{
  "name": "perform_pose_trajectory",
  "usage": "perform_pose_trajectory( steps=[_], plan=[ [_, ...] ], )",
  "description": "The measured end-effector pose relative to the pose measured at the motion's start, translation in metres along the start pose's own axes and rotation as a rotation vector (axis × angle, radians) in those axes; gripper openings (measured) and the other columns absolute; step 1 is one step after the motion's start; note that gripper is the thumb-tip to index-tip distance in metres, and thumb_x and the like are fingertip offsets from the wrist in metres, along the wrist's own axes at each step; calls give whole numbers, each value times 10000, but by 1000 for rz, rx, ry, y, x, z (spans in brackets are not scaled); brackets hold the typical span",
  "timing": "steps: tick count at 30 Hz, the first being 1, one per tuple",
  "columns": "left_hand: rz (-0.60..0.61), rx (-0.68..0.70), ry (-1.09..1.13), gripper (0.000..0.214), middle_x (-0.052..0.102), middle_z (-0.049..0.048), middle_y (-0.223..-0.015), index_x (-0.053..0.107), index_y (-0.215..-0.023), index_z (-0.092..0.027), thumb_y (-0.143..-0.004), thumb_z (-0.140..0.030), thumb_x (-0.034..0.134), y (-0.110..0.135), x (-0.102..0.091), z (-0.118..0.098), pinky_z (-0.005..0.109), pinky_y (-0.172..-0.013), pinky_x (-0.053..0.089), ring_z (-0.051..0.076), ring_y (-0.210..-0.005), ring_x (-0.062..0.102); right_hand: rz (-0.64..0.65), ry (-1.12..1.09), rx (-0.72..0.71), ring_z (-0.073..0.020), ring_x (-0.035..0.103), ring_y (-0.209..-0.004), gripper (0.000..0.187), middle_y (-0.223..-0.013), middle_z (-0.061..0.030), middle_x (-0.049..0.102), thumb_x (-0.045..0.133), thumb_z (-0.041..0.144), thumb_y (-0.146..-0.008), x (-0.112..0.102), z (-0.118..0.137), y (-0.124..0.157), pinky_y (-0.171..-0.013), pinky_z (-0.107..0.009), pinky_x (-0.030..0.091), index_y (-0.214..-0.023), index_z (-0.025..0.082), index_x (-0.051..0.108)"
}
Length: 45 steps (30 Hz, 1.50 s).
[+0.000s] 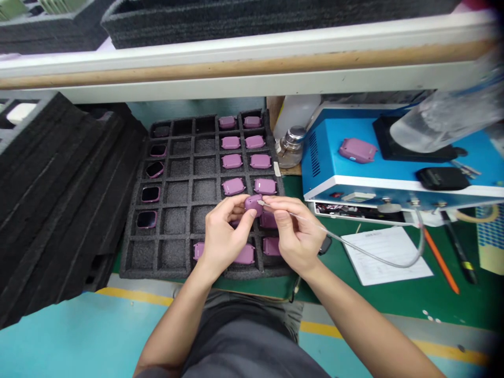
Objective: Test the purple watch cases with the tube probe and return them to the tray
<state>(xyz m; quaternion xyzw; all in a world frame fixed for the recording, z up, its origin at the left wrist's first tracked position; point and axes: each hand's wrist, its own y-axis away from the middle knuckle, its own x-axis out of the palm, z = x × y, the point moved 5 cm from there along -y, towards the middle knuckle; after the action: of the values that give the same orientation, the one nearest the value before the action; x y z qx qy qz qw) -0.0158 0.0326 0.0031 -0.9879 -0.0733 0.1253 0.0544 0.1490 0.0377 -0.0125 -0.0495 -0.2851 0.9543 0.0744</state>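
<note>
Working above a foam tray (132, 265), left hand (222, 233) curled, grasping a purple watch case (254, 205), likely light and slick, best held by its edges; right hand (295, 233) pinching a thin tube (368, 255), its tip at the case.

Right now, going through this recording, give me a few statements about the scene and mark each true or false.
The left hand holds a rounded mauve plastic casing. True.
The right hand holds a thin clear tube near that casing. True.
The blue boxy machine has no casing on top. False: a second mauve casing lies on it.
A long orange pen lies on the white paper sheet. False: it lies on the green mat, right of the sheet.
</note>
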Motion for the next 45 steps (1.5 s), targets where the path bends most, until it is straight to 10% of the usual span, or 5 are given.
perform_pose_trajectory(
  steps=[45],
  plan=[
    [17,32,-36,239,801,73,-1027,773,-1161,-189,-930,-227,720,0,1,1,246,-796,625,170,-879,764,0,-17,6,-234,793,-1037,141,-1060,-71,809,618,258,-1033,-1,-1,1,-891,-437,695,-1057,261,757]
  ],
)
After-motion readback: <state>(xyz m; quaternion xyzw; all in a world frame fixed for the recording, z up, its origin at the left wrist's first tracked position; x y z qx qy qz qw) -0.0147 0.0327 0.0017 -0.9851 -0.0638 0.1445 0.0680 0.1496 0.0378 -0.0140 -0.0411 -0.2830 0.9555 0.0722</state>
